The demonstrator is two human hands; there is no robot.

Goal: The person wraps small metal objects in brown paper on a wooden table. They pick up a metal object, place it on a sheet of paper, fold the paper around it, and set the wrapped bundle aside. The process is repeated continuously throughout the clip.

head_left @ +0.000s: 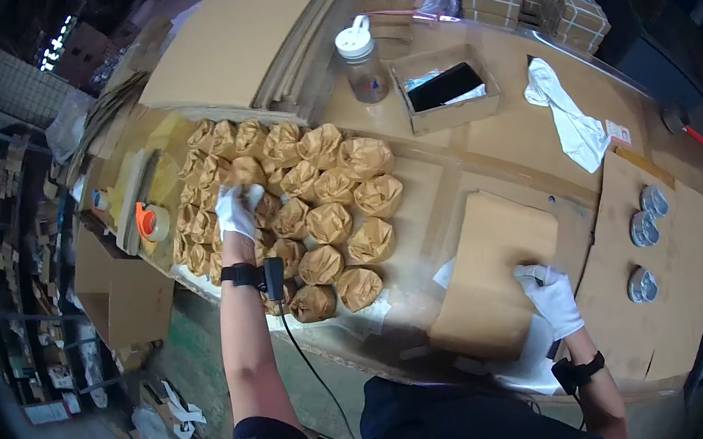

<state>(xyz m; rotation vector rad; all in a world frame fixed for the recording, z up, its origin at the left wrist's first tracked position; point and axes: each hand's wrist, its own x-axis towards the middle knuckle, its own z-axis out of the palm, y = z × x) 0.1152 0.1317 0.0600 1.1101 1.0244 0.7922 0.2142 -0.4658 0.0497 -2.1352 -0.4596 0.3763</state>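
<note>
My left hand [237, 211], in a white glove, reaches into rows of brown paper-wrapped round bundles [329, 223] on the left of the table. Its fingers are closed on one bundle [244, 172], partly hidden by the glove. On the right, my gloved right hand [550, 296] rests at the right edge of a stack of brown paper sheets [490, 263]. The fingers there are bent and pinch the paper's edge. Several silvery metal rings [644, 229] stand on cardboard farther right.
Stacked cardboard sheets [234, 35] lie at the back left, beside a white-lidded bottle [362, 63]. A box [456, 113] holds a black phone [446, 85]. White gloves [566, 116] lie at the back right. An orange tape dispenser [152, 221] sits by the left edge.
</note>
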